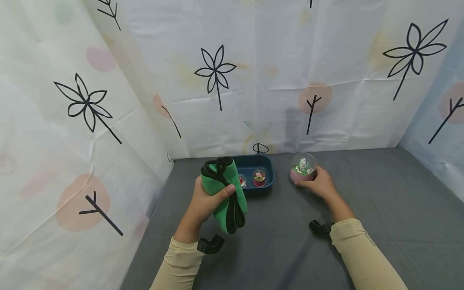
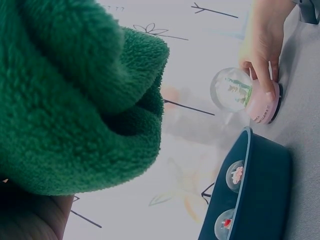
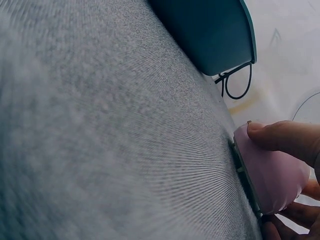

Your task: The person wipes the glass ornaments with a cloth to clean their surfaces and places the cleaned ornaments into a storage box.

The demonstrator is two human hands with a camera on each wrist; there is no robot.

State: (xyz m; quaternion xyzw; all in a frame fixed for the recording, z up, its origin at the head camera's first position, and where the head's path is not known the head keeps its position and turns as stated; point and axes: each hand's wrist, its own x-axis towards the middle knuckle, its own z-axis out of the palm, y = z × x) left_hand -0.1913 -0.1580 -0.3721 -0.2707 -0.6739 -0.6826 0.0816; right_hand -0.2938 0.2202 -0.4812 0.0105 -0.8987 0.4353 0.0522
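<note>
A folded green towel [image 1: 235, 201] with black edging is gripped in my left hand [image 1: 204, 203], raised in front of a dark blue tray. In the left wrist view the fluffy green towel [image 2: 75, 110] fills much of the picture. My right hand [image 1: 322, 185] grips the pink base of a large snow globe [image 1: 303, 166], right of the tray. Thumb and fingers lie around that pink base [image 3: 272, 172], which is at or very near the table surface; I cannot tell if it touches. White and green figures show inside the clear dome.
The blue tray [image 1: 270, 189] stands at the table's back, partly behind the towel. Inside are two small snow globes, one with a pink figure [image 1: 259, 177] and one with a red figure [image 2: 227, 224]. A patterned white cloth [image 1: 253, 117] hangs behind the grey table [image 1: 275, 241].
</note>
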